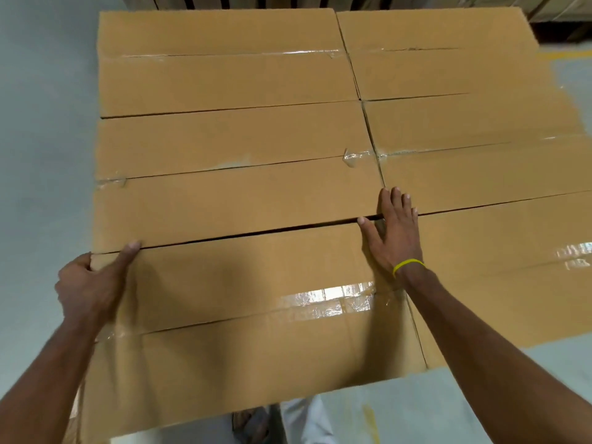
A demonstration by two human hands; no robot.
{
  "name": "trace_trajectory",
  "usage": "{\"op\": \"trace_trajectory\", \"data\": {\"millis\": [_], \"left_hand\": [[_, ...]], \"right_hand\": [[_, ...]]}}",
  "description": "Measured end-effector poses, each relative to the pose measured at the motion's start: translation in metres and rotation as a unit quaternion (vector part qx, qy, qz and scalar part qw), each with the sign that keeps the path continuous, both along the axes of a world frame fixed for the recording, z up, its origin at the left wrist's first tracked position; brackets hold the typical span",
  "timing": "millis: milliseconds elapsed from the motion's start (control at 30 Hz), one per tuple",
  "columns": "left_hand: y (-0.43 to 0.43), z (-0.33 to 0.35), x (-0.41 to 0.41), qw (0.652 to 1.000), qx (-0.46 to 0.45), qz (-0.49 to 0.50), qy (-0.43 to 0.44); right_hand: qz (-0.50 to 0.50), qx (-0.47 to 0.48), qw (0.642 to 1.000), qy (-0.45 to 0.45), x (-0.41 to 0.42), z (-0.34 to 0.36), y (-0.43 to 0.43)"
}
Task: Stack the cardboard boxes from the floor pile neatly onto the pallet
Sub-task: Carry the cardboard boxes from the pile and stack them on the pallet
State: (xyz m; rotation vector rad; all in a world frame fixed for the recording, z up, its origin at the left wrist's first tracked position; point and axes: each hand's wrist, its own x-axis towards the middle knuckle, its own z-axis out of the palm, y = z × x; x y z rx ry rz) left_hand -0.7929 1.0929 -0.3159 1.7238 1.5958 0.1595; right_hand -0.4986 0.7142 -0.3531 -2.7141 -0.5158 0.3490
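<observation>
At the left, the person's left hand [88,290] clasps the far-left corner of the near brown cardboard box [243,315], with the thumb laid along its top edge and the fingers curled round the side. This long, tape-sealed box lies at the near left of a flat layer of similar boxes; the pallet underneath is hidden. A dark narrow gap [256,233] separates it from the middle-left brown box [230,187] beyond, and it seems widest toward the right. Further right, the right hand [394,232], which wears a thin yellow wristband [408,264], lies flat and uncurled on the box's far-right corner. Its fingertips reach over the seam toward the near-right brown box [499,283], and it grasps nothing.

The step in hand looks like the final squaring of this box. It would go best with an even push away from the body — a little more at the right end, so the gap closes parallel. The left fingers should slip clear of the corner before the boxes meet, and the near edges should end up flush.
</observation>
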Motion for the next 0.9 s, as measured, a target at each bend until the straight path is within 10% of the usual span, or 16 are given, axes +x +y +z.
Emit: {"op": "trace_trajectory", "data": {"millis": [433, 900], "left_hand": [[-0.085, 0.020, -0.157, 0.992, -0.123, -0.012, 0.001], [-0.120, 0.015, -0.161, 0.991, -0.118, 0.001, -0.063]], "right_hand": [[0.141, -0.070, 0.987, 0.013, -0.194, 0.031, -0.153], [0.124, -0.123, 0.978, -0.112, -0.197, 0.000, -0.169]]}}
